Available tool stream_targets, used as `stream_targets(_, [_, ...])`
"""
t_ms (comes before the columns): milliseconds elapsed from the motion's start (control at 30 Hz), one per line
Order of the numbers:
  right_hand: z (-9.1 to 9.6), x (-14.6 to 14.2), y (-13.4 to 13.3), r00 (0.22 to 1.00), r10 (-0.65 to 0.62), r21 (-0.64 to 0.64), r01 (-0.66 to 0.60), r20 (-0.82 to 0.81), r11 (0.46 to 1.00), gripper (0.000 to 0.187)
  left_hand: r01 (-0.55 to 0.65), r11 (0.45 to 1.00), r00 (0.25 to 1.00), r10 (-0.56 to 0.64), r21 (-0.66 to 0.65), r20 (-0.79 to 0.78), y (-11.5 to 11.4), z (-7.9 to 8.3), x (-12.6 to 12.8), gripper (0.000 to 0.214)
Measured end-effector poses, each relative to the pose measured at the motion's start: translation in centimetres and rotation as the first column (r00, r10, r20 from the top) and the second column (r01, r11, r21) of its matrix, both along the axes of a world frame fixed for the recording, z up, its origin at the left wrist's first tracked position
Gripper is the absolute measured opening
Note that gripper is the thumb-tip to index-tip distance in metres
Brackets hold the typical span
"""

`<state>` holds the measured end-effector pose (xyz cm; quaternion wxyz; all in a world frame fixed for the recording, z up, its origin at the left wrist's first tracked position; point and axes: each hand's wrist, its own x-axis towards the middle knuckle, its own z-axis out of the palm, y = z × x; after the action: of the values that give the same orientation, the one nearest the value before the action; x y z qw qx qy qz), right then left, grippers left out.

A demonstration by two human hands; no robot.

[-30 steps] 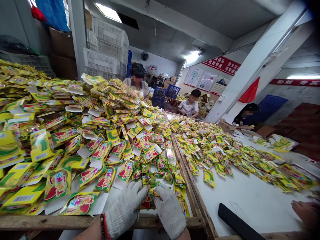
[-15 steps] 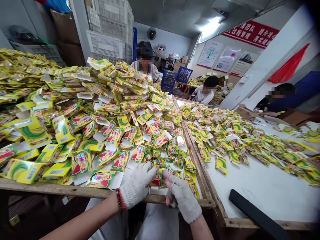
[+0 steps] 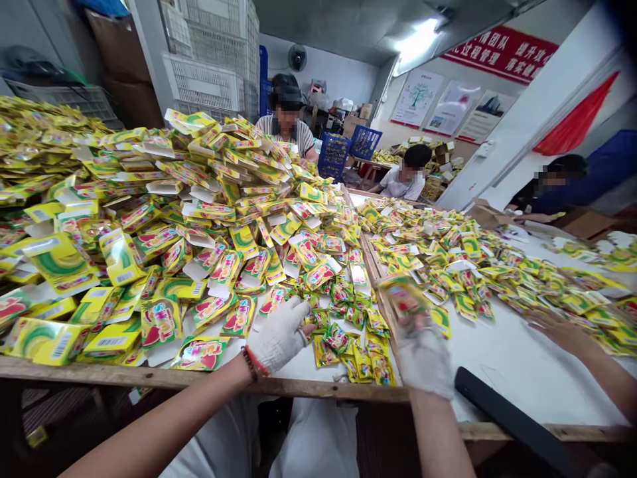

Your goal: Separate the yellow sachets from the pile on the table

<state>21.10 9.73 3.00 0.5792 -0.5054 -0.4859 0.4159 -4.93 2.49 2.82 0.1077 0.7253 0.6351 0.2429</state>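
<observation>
My left hand [image 3: 283,335], in a fingerless white knit glove, hovers over the white tabletop at the edge of a group of small green candy packets [image 3: 337,337]. Its fingers are stretched forward, and nothing shows in them. My right hand [image 3: 425,355], gloved alike and smeared by motion, is above the wooden divider. In its fingers is a small yellow candy box [image 3: 404,295], also blurred. Just left of my left hand lies a box with a watermelon print [image 3: 200,353]. Yellow packets [image 3: 365,364] lie between my two hands.
A heap of yellow boxes [image 3: 219,179] covers the left side. Past the wooden divider [image 3: 371,259] is a pile of boxes [image 3: 462,259]. Another person's hand [image 3: 560,328] reaches in from the right. A black bar [image 3: 507,411] juts over the front edge. Several people sit beyond.
My right hand has moved right with the box, away from my left hand, to the divider. My left hand has let go and shifted slightly left. Another person's hand has appeared at right.
</observation>
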Motion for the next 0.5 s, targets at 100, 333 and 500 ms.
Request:
stream_targets(100, [-0.1,2.5,2.2,0.927,-0.170,-0.051,0.162,-0.334,0.985,0.028,-0.004,0.999,0.993,-0.001,-0.044,-0.116,2.6,-0.1,0.9,0.018])
stream_targets(333, [-3.1,0.1,3.4,0.571,0.111,-0.126,-0.014,0.813,0.992,0.034,-0.029,0.992,0.981,0.005,-0.119,-0.196,5.4,-2.0,3.6,0.025])
stream_targets(500, [-3.6,0.0,4.8,0.472,0.112,-0.110,-0.032,0.874,0.993,0.022,-0.048,0.994,0.999,0.048,-0.093,-0.002,3.5,-1.9,1.2,0.012])
